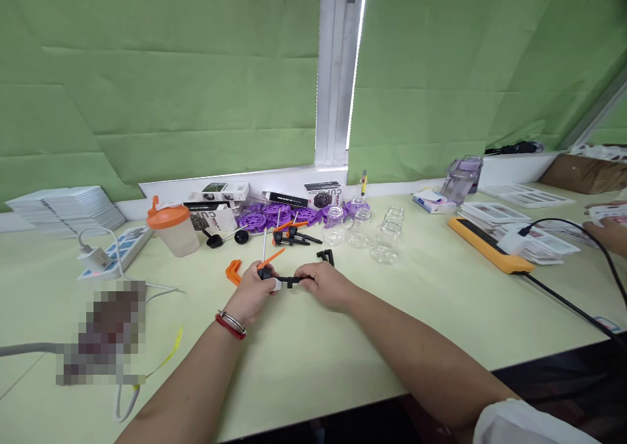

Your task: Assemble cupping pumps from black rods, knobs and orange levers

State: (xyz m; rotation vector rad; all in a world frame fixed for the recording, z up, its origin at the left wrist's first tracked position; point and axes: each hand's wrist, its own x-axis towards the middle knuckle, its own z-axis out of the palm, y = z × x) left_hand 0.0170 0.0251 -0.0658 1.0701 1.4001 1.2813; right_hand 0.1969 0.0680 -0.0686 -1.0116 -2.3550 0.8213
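My left hand (251, 294) is closed around a black plastic part that carries an orange strip (272, 257) and a thin white rod (265, 245). From it a black bar (290, 281) runs across to my right hand (321, 284), whose fingers pinch the bar's other end. Two orange curved pieces (234, 273) lie just left of my left hand. Beyond my right hand rests a black angled piece (326, 256). Several similar black parts with orange strips (296, 235) lie behind my hands.
Purple plastic discs (255, 221), printed boxes (220, 219) and clear jars (385, 248) stand along the back. An orange-lidded cup (174, 230) and a power strip (120, 254) are left. At right are an orange power strip (490, 245), card stacks and another person's hand (612, 232).
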